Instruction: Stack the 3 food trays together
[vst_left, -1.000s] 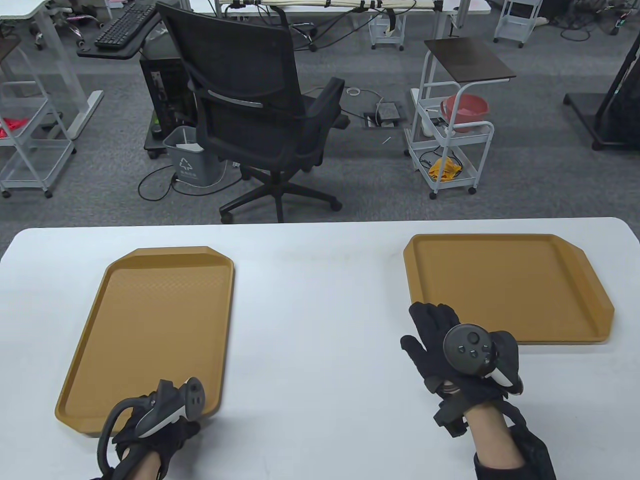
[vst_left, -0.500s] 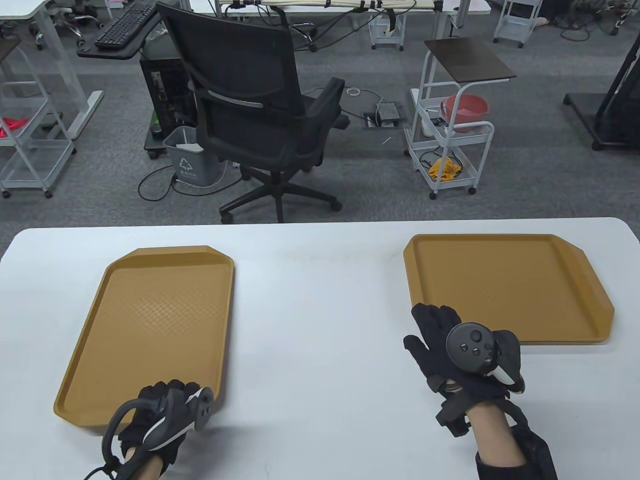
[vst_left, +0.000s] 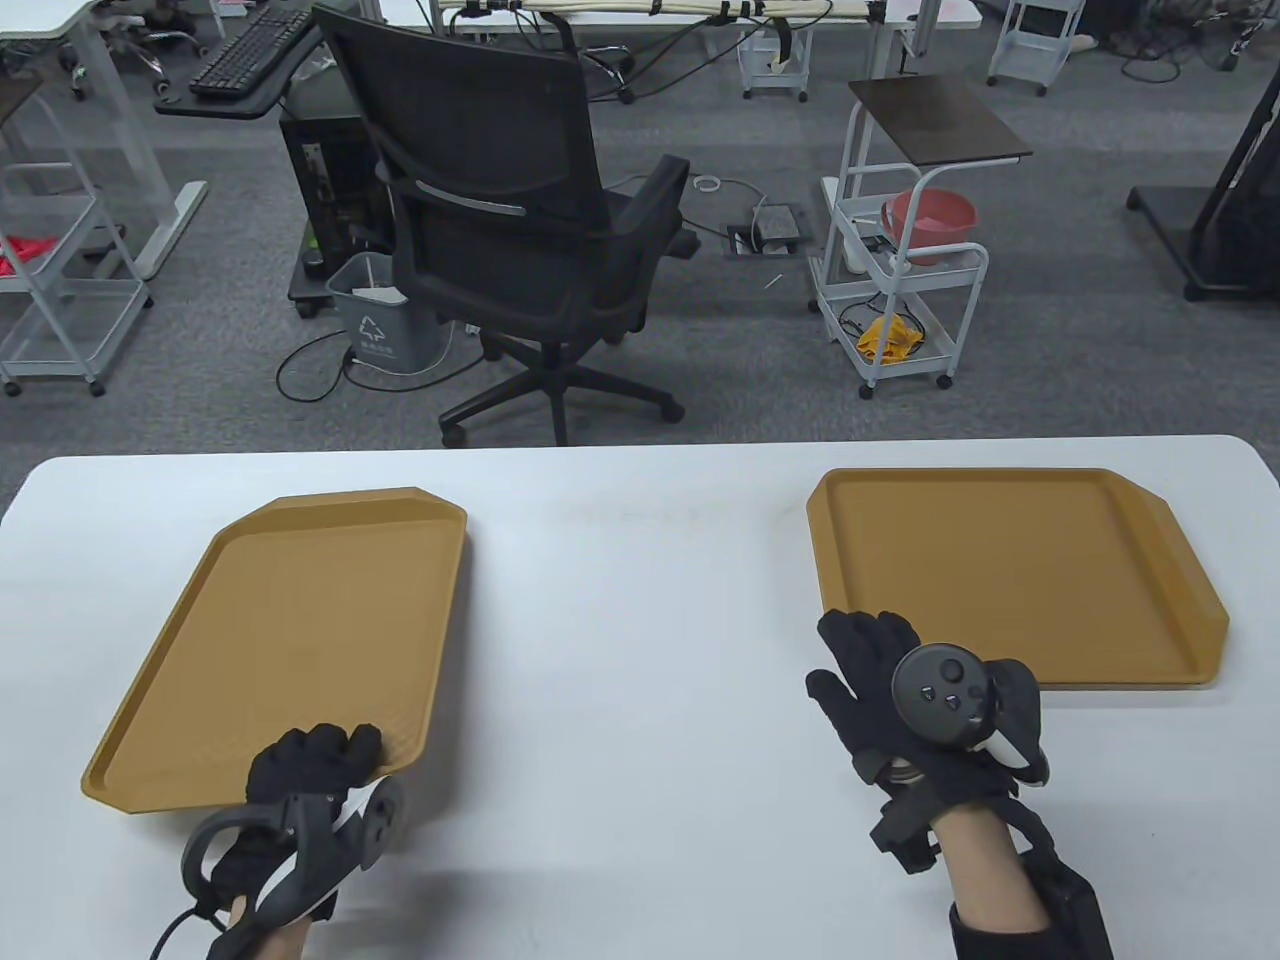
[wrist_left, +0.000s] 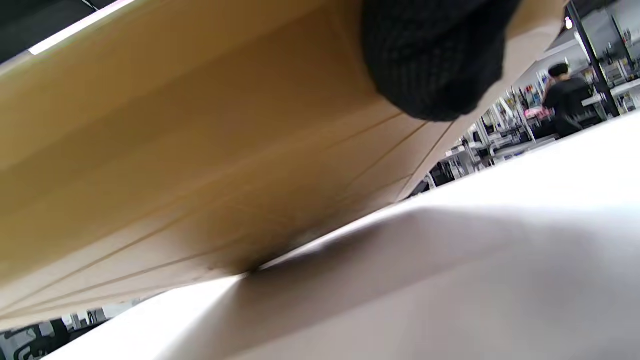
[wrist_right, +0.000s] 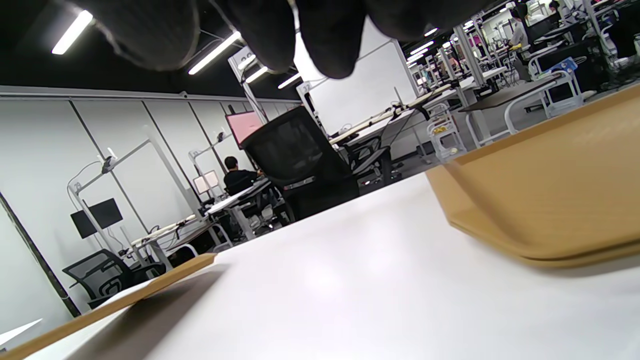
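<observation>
Now my left hand (vst_left: 315, 765) grips the near edge of the left tray (vst_left: 290, 620), at 8 o'clock, lifted, I think; right hand (vst_left: 900, 690) rests spread beside the right tray (vst_left: 1010, 570). I keep it level while carrying over

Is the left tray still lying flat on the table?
No: the left hand grips the left tray by its near edge, which is lifted off the table.

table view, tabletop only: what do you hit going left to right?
left tray → left hand gripping its near edge → bare white table → right hand → right tray
</observation>
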